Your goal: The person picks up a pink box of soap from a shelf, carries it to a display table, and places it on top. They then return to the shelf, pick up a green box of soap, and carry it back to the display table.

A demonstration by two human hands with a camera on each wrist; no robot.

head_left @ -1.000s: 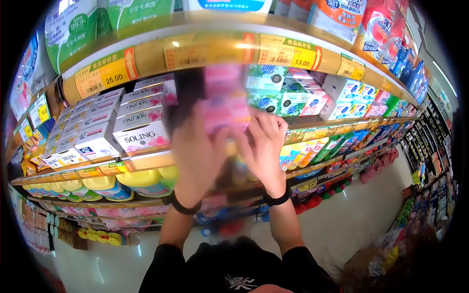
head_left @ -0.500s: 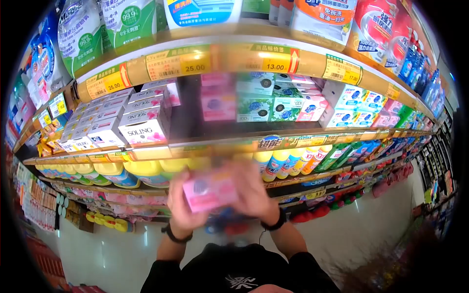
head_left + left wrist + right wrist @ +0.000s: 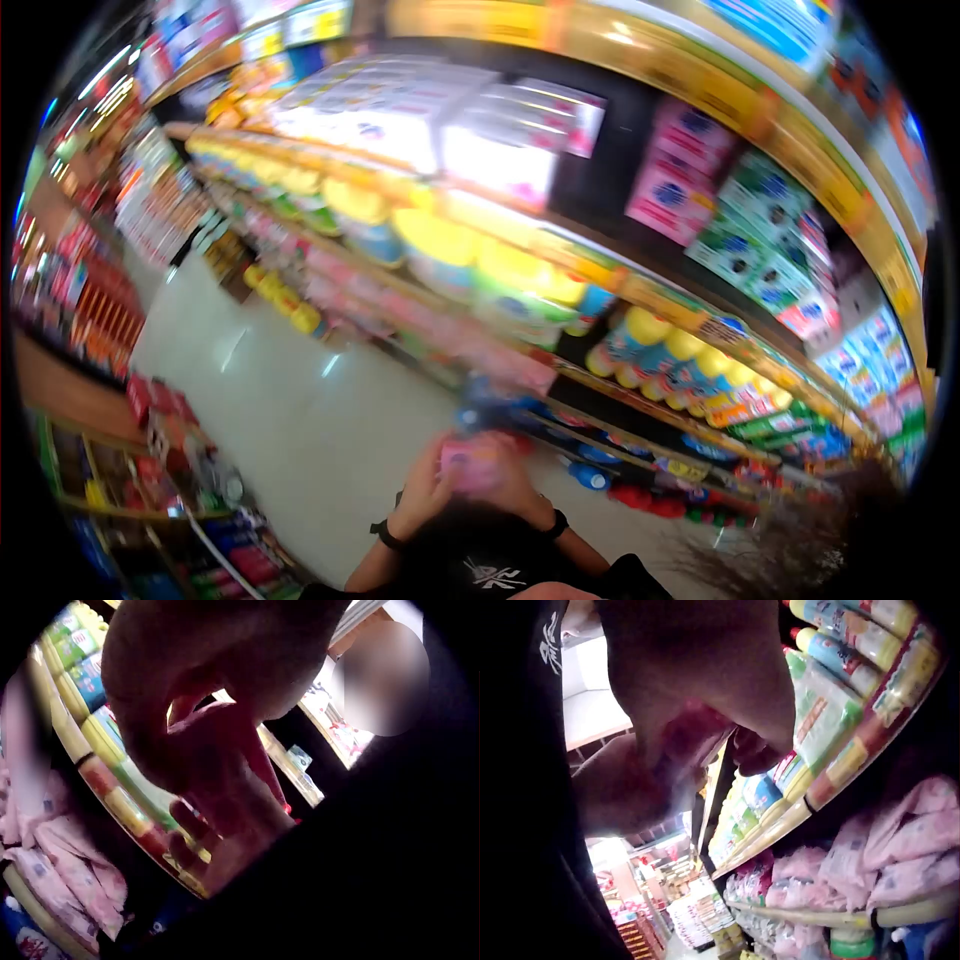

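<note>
A small pink pack (image 3: 470,468), blurred, with a dark round mark on its face, is low in front of the chest. My left hand (image 3: 428,495) grips its left side. On the opposite side, my right hand (image 3: 520,490) curls its fingers round it. In the left wrist view the left hand (image 3: 225,660) is dark and close to the lens, with the pack in shadow below it. The right wrist view shows the right hand (image 3: 697,660) just as dark, over a shaded reddish part of the pack (image 3: 694,727).
Shelves fill the right side, with similar pink packs (image 3: 672,195), green packs (image 3: 750,235), white boxes (image 3: 500,145) and yellow-capped bottles (image 3: 440,245). Pink bags (image 3: 67,870) lie on a lower shelf. Floor (image 3: 280,400) stretches left toward other displays (image 3: 110,310).
Both hands have drawn the pink pack away from the shelf, down to the chest. The head view has turned left, so the shelf now slants off to the right and more of the aisle shows.
</note>
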